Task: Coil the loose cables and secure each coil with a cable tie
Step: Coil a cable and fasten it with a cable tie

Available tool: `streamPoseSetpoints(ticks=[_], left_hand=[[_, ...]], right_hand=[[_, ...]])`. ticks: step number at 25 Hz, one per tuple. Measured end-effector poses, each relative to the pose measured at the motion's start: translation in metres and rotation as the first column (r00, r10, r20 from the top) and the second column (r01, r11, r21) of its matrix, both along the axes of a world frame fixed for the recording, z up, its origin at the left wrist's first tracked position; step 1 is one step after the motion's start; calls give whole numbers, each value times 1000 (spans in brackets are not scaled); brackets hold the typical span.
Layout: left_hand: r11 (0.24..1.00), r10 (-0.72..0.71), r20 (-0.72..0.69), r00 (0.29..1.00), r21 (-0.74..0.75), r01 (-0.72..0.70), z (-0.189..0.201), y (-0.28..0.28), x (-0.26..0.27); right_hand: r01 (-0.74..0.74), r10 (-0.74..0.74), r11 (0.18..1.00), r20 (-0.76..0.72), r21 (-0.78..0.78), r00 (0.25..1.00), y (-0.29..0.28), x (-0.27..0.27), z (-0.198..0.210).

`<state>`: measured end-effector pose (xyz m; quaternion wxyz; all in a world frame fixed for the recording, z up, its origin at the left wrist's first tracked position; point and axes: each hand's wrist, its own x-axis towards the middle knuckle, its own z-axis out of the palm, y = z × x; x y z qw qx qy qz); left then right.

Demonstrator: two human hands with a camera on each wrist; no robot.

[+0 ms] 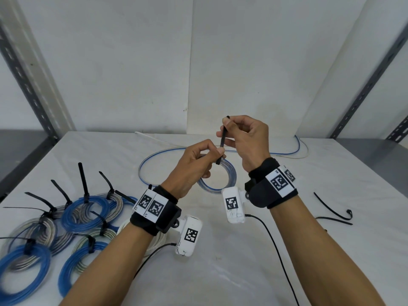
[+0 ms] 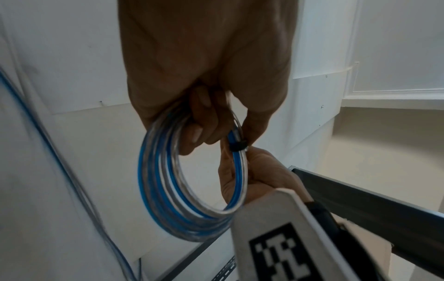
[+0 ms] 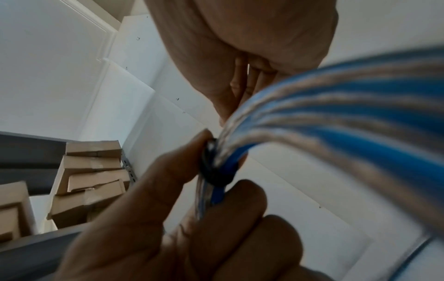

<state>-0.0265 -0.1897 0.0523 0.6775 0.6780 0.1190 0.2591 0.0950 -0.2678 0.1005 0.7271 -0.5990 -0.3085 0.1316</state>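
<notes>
now left hand (image 1: 194, 164) holds coil (image 1: 229, 175), right hand (image 1: 245, 138) pinches cable tie (image 1: 223, 142).

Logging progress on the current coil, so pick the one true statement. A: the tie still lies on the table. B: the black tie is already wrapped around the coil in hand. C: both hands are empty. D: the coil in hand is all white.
B: the black tie bands the blue and clear coil held by the left hand, while the right hand pinches its tail.

Both bare forearms wear black wrist straps (image 1: 263, 186) with white square-patterned tags; a white camera housing (image 1: 188, 233) (tagged too) trails a thin black cable (image 1: 273, 241).
</notes>
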Motion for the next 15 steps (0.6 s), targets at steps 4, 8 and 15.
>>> streamPoseSetpoints(ticks=[4,8,15], left_hand=[[996,-56,10,998,-75,57,-1,-3,1],[996,-77,-11,997,-53,77,-5,-1,-1],[983,-71,-45,996,165,78,5,13,-7]], right_hand=[[47,-47,996,-5,72,999,-3,0,-1],[29,-28,998,-13,48,1000,-1,0,-7],[-211,216,975,64,-75,974,-16,-6,12]])
